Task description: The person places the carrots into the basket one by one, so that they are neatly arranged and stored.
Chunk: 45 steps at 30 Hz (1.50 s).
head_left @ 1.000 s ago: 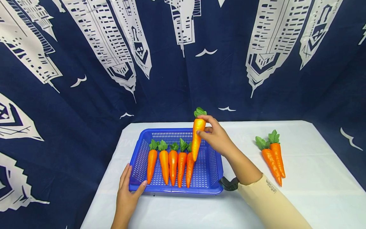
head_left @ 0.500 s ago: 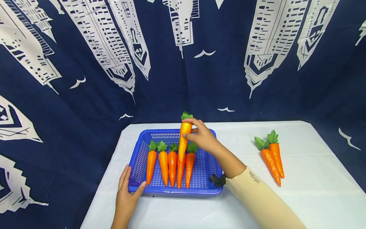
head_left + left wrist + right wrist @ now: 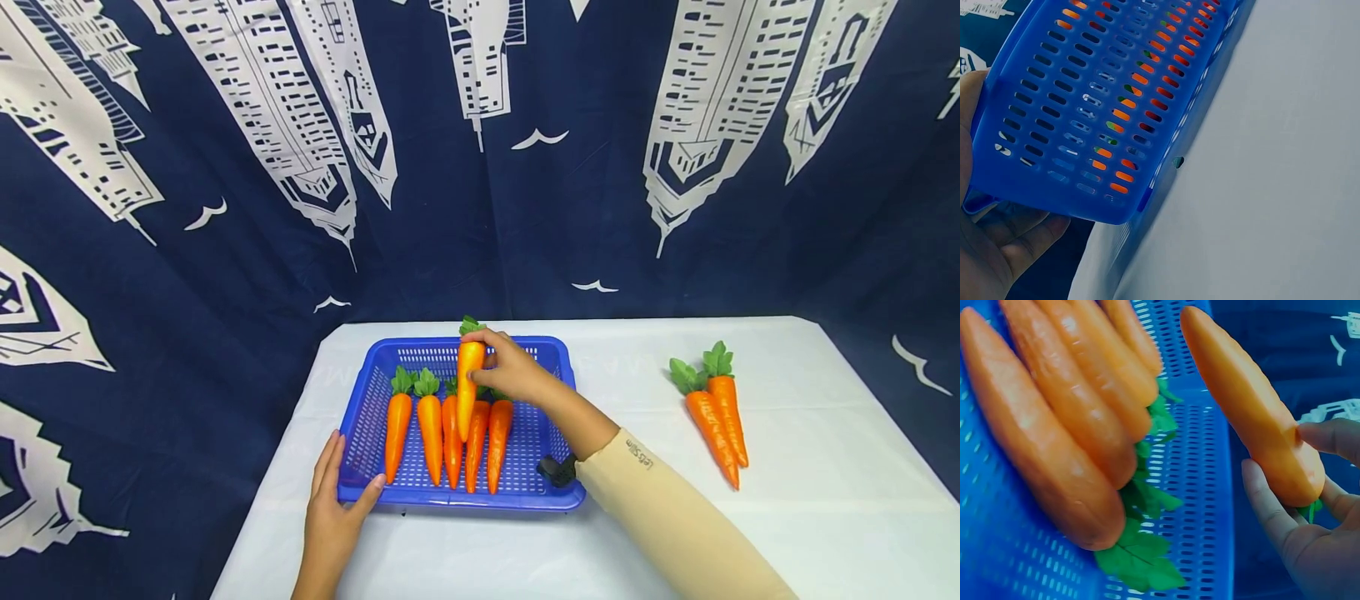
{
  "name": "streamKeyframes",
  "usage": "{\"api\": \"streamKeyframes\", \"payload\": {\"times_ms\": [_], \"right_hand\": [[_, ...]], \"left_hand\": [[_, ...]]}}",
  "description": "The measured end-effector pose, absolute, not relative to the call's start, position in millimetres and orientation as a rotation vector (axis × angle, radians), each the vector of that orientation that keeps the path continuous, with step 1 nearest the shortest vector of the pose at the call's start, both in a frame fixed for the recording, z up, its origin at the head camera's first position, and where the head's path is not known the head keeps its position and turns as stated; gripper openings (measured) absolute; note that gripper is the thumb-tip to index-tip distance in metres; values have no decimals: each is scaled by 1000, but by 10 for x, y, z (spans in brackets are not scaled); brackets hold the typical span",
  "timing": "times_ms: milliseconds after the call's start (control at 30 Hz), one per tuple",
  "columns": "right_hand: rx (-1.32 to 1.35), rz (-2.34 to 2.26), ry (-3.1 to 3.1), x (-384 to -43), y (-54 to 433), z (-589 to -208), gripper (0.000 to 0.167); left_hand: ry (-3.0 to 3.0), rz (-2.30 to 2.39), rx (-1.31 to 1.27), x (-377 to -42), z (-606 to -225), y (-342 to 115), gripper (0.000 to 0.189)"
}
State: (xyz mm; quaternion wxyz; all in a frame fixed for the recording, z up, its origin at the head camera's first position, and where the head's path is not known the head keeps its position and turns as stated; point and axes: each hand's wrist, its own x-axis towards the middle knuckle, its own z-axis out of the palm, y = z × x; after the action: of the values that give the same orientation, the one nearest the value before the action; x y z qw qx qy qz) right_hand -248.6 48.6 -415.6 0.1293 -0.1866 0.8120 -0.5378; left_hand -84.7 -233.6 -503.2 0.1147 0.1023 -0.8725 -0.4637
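Observation:
My right hand (image 3: 512, 371) pinches a yellow-orange carrot (image 3: 468, 387) near its leafy top. The carrot points tip down over the blue plastic basket (image 3: 480, 501), above the middle of a row. In the right wrist view, thumb and fingers of the right hand (image 3: 1319, 531) press the held carrot (image 3: 1250, 403) from opposite sides. Several carrots (image 3: 430, 433) lie side by side inside the basket, leaves toward the back; the held one covers part of them. My left hand (image 3: 333, 517) holds the basket's front left corner, thumb at the front rim and fingers along the left side.
Two orange carrots (image 3: 720, 429) lie touching on the white tabletop (image 3: 810, 450), right of the basket. Behind the table hangs a dark blue cloth (image 3: 435, 250) printed with white buildings and birds. A black strap (image 3: 557, 471) is on the right wrist, over the basket's right end.
My right hand has carried the carrot leftward across the row and somewhat lower over the basket. The left hand and the two carrots on the table have stayed in place.

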Motion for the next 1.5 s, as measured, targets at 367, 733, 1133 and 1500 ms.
{"api": "streamKeyframes", "payload": {"times_ms": [367, 733, 1133, 1500], "right_hand": [[-520, -1481, 2315, -2505, 405, -4345, 50], [-676, -1227, 2424, -2550, 348, -4521, 44], [-715, -1109, 2460, -2529, 308, -4602, 42], [-725, -1058, 2440, -2531, 316, -4614, 42]], "left_hand": [[-2560, -1370, 306, -855, -5051, -2341, 87], [-2560, -1375, 314, -852, -5041, -2335, 86], [-2556, -1362, 313, -846, -5049, -2341, 86], [-2564, -1362, 323, -848, -5028, -2337, 86]]}}
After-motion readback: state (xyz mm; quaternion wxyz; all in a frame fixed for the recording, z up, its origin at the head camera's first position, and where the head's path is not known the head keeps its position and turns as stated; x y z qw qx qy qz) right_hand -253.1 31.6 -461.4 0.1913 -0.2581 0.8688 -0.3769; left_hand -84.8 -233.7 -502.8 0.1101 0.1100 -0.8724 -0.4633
